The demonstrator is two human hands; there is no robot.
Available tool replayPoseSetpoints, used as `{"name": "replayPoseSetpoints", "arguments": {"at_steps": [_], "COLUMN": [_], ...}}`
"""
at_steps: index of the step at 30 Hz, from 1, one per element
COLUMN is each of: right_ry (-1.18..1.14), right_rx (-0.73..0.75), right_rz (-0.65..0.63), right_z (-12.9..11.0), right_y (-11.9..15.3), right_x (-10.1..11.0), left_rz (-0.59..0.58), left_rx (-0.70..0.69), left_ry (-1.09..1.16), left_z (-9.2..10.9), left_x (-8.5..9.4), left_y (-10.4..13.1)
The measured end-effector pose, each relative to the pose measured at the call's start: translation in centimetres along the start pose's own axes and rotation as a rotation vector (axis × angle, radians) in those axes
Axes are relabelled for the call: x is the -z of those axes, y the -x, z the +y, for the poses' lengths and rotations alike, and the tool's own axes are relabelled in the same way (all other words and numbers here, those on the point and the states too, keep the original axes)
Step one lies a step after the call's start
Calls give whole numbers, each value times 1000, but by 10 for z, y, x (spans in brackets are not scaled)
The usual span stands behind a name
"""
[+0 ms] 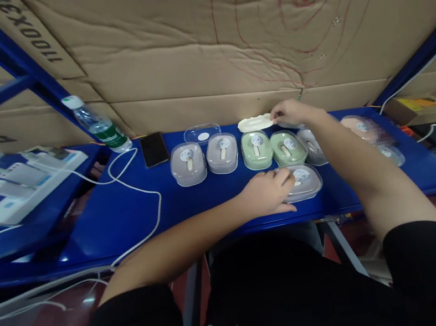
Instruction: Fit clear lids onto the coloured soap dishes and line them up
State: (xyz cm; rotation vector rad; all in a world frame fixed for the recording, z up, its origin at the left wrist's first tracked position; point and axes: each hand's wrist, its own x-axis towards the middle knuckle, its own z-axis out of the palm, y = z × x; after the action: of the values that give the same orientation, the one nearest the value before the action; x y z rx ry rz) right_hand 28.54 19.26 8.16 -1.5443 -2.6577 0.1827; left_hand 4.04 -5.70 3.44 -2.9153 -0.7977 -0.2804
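My left hand (268, 193) rests at the left end of a lidded oval box (308, 183) near the table's front edge, its fingertips on the lid and its thumb apart. Farther back, my right hand (291, 113) pinches the right end of a cream wavy-edged tray (254, 123). Between the hands stand two green lidded boxes (257, 150) (288, 149). Two greyish-pink lidded boxes (188, 164) (222, 154) are to their left. Another greyish box (313, 147) is partly behind my right forearm. A clear lid (202, 133) lies at the back.
A black phone (154, 150) and a water bottle (99, 126) stand left of the boxes on the blue table (126, 218). A white cable (160, 201) crosses the left side. Power strips (32, 190) are at far left. Cardboard (163, 43) walls the back. More boxes (357, 127) sit right.
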Motion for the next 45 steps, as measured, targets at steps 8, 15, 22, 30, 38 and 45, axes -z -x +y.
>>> {"name": "replayPoseSetpoints", "arguments": {"at_steps": [8, 15, 22, 30, 38, 45], "right_ry": [172, 179, -31, -384, -775, -1170], "right_rx": [-33, 16, 153, 243, 178, 93], "right_rz": [-35, 141, 239, 557, 656, 376], "right_z": [4, -8, -20, -72, -101, -112], "right_y": [2, 16, 21, 52, 106, 102], "right_x": [-15, -6, 17, 26, 19, -11], "left_rz": [-14, 83, 112, 116, 341, 507], "left_rx": [7, -21, -29, -15, -306, 144], "left_ry": [-24, -40, -34, -3, 18, -102], "left_z": [27, 37, 48, 50, -18, -107], "left_x": [1, -14, -15, -28, 1, 45], "left_y": [-32, -59, -82, -113, -54, 29]}}
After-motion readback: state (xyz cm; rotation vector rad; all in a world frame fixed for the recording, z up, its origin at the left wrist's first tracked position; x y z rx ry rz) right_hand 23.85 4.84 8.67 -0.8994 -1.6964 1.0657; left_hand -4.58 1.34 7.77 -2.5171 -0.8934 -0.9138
